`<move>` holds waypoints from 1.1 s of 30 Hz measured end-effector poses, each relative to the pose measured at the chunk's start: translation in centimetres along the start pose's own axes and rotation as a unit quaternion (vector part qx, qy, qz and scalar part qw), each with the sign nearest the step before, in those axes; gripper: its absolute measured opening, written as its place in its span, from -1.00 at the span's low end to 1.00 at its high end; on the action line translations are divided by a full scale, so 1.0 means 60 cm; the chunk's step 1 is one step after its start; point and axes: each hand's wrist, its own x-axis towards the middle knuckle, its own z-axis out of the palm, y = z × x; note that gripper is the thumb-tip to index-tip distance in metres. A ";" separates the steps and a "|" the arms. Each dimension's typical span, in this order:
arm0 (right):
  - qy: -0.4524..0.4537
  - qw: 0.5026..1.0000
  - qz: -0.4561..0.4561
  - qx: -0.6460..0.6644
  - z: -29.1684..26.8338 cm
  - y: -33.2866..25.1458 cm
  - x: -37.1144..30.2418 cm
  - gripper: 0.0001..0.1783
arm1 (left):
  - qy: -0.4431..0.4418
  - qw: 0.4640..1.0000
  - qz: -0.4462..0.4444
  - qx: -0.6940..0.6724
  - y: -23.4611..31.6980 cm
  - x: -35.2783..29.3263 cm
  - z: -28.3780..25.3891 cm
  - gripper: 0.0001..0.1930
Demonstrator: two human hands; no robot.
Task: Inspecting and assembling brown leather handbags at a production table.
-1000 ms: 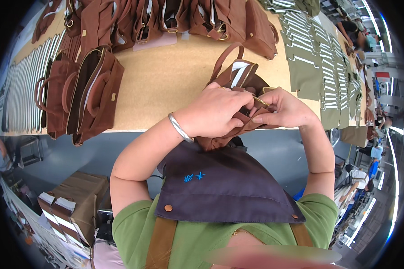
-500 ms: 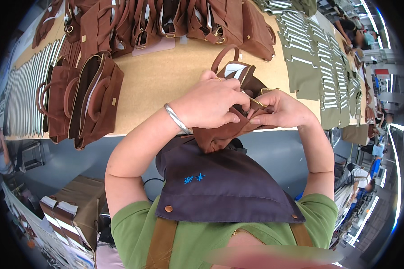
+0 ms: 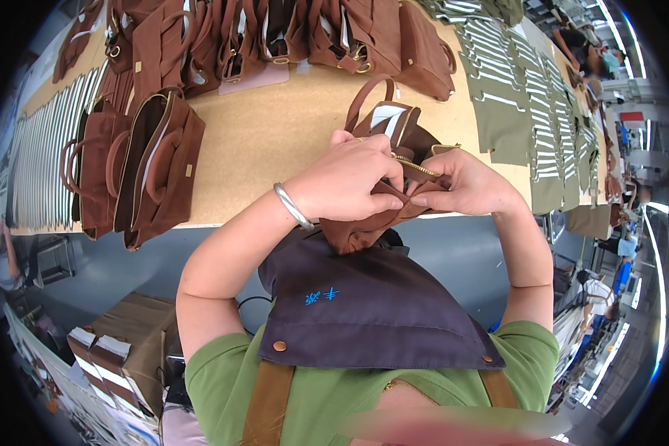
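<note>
A brown handbag [image 3: 358, 229] with an open top leans at the table's near edge, against my apron. Its gold-toothed zipper [image 3: 422, 168] lies between my hands, and white lining shows inside. My left hand [image 3: 357, 177] pinches the bag's near edge, thumb outside and fingers reaching over into the opening. My right hand [image 3: 461, 182] grips the same edge just to the right, its thumb close to the left thumb. The fingertips of both hands are partly hidden inside the bag. One rounded handle stands up at the bag's far side.
Finished-looking brown handbags [image 3: 160, 167] stand at the left, and more brown bags [image 3: 282, 37] line the table's far side. Striped stacked pieces [image 3: 48, 160] lie far left; olive fabric pieces [image 3: 502, 119] cover the right. A stack of brown pieces [image 3: 130, 334] stands below left.
My left hand has shifted slightly left and nearer along the bag's edge, uncovering more of the zipper. My right hand keeps almost the same place.
</note>
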 end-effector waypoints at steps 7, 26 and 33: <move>0.026 0.999 0.018 -0.040 0.002 -0.005 0.000 -0.81 | 0.055 0.998 -0.005 -0.011 -0.007 -0.008 0.015 -0.85; 0.243 0.954 -0.110 -0.138 0.039 -0.003 -0.012 -0.77 | 0.004 0.993 -0.023 -0.113 -0.012 0.043 -0.036 -0.88; 0.245 0.951 -0.153 -0.114 0.035 0.004 -0.016 -0.89 | 0.030 0.997 0.023 -0.072 -0.009 0.046 -0.030 -0.89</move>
